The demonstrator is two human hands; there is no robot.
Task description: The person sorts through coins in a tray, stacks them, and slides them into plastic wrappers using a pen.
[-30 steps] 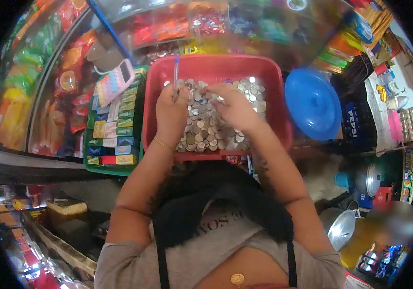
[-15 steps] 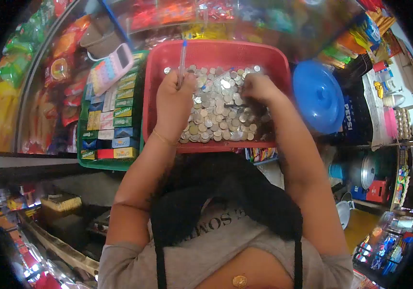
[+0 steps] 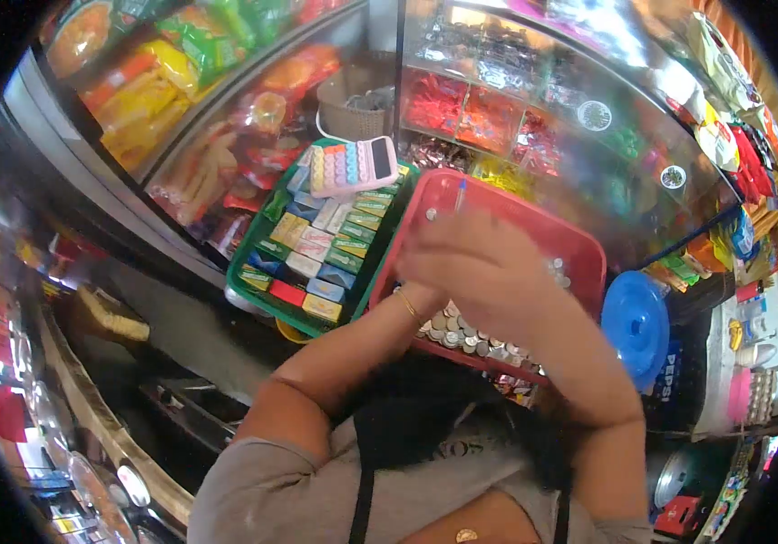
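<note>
1. In the head view, a red tray (image 3: 534, 227) is seen at the centre of the frame, and loose coins (image 3: 466, 337) are spread over its floor, partly hidden by the hands and forearms.
2. The right hand (image 3: 480, 258) is blurred above the tray, its back shown and its fingers directed toward the left of the frame.
3. The left hand (image 3: 428, 296) is mostly covered by it; a thin bracelet (image 3: 410, 306) is worn at that wrist.
4. The upper end of a pen (image 3: 461, 193) is seen just above the right hand. How far either hand is opened, and what is held, cannot be told.
5. Small boxes (image 3: 314, 245) are lined up in a green tray (image 3: 375, 249) left of centre, with a calculator (image 3: 353, 166) laid at its upper end.
6. A blue lid (image 3: 634, 331) is seen right of the red tray.
</note>
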